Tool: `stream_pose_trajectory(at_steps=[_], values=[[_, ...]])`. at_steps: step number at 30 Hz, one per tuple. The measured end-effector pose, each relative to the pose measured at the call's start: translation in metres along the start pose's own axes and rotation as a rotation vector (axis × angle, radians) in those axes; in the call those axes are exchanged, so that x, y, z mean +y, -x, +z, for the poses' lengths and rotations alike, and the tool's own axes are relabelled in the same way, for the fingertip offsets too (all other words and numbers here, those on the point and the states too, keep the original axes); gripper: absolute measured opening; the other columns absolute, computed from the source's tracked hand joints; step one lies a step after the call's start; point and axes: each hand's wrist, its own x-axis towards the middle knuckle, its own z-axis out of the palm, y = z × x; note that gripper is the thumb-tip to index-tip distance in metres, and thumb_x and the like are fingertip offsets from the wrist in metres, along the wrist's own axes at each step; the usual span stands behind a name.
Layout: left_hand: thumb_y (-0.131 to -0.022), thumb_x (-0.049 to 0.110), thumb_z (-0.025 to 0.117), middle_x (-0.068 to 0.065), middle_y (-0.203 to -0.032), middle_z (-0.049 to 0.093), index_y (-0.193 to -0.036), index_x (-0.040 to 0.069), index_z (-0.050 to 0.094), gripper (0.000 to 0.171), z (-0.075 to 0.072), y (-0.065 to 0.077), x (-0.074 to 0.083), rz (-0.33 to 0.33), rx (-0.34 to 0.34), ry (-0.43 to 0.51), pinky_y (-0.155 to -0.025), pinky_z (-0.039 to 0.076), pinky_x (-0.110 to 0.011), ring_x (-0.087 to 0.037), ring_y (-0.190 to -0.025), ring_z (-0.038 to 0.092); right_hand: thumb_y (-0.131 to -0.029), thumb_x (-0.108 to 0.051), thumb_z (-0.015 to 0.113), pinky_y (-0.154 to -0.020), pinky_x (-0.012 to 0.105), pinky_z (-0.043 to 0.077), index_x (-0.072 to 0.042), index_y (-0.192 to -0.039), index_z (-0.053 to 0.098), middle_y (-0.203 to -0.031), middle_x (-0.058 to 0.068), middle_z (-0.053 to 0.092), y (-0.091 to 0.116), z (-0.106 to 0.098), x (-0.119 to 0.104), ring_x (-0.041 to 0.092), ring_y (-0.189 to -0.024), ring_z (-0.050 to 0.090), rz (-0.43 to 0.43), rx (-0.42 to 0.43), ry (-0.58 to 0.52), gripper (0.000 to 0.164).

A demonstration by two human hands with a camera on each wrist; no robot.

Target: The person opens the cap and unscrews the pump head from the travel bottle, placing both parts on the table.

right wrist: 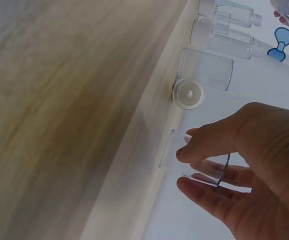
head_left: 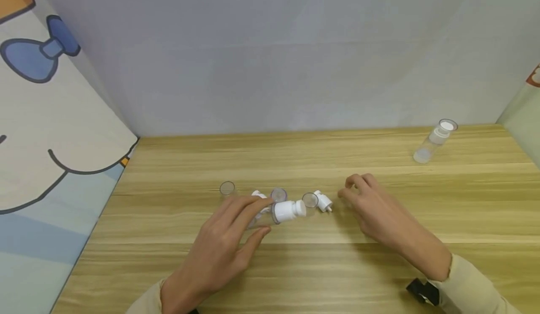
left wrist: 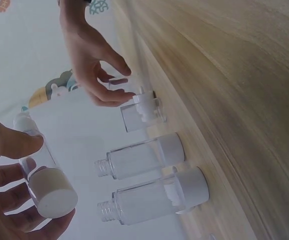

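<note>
My left hand [head_left: 229, 239] grips a clear pump bottle [left wrist: 42, 165] with a white base and white pump top, tilted above the table. In the right wrist view, my right hand [right wrist: 234, 165] holds a clear cap [right wrist: 172, 152] between thumb and fingers, close over the table. Beside it lies a white pump head [head_left: 324, 202], with another clear cap [right wrist: 207, 69] standing next to that. Two clear bottles [left wrist: 139, 157] with white bases and bare threaded necks stand upright; in the head view my left hand and its bottle largely cover them.
A capped pump bottle [head_left: 431, 141] stands at the far right of the wooden table [head_left: 295, 276]. Another clear cap [head_left: 227, 188] is left of the group, and one more clear round rim [head_left: 279, 195] shows behind the held bottle. A pale wall [head_left: 270, 70] borders the back.
</note>
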Motion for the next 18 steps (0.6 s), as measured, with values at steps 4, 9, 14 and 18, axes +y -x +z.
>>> stream_pose_trajectory(at_steps=[4, 9, 14, 18], values=[[-0.086, 0.01, 0.083, -0.006, -0.124, 0.068, -0.137, 0.009, 0.064, 0.055, 0.0002, 0.0, -0.0005, 0.004, 0.002, -0.003, -0.095, 0.059, -0.04, -0.022, -0.112, 0.064, -0.082, 0.016, 0.069, -0.085, 0.044, 0.06, -0.005, -0.113, 0.074, -0.118, 0.016, 0.064, -0.0007, 0.0024, 0.0001, 0.035, -0.108, 0.059, 0.004, -0.01, 0.0, 0.037], [-0.087, 0.011, 0.083, -0.006, -0.124, 0.068, -0.137, 0.009, 0.064, 0.054, 0.0005, 0.0001, -0.001, 0.007, 0.003, -0.003, -0.095, 0.058, -0.039, -0.022, -0.112, 0.064, -0.081, 0.017, 0.069, -0.089, 0.047, 0.06, -0.005, -0.113, 0.074, -0.118, 0.017, 0.064, -0.0008, 0.004, -0.0004, 0.035, -0.108, 0.06, 0.007, -0.022, -0.011, 0.039], [-0.087, 0.011, 0.082, -0.006, -0.124, 0.068, -0.136, 0.009, 0.064, 0.053, 0.0008, 0.0004, -0.0012, 0.01, 0.003, -0.004, -0.095, 0.058, -0.039, -0.022, -0.112, 0.064, -0.08, 0.018, 0.069, -0.089, 0.046, 0.061, -0.007, -0.112, 0.074, -0.119, 0.016, 0.064, -0.0016, 0.0049, -0.0013, 0.034, -0.11, 0.059, 0.01, -0.025, -0.02, 0.041], [-0.088, 0.011, 0.082, -0.006, -0.124, 0.068, -0.137, 0.009, 0.064, 0.052, 0.0009, 0.0006, -0.0015, 0.011, 0.0, -0.003, -0.096, 0.058, -0.04, -0.022, -0.112, 0.064, -0.083, 0.014, 0.071, -0.088, 0.047, 0.061, -0.008, -0.112, 0.074, -0.12, 0.016, 0.064, -0.0013, 0.0049, -0.002, 0.035, -0.111, 0.059, 0.011, -0.024, -0.025, 0.037]])
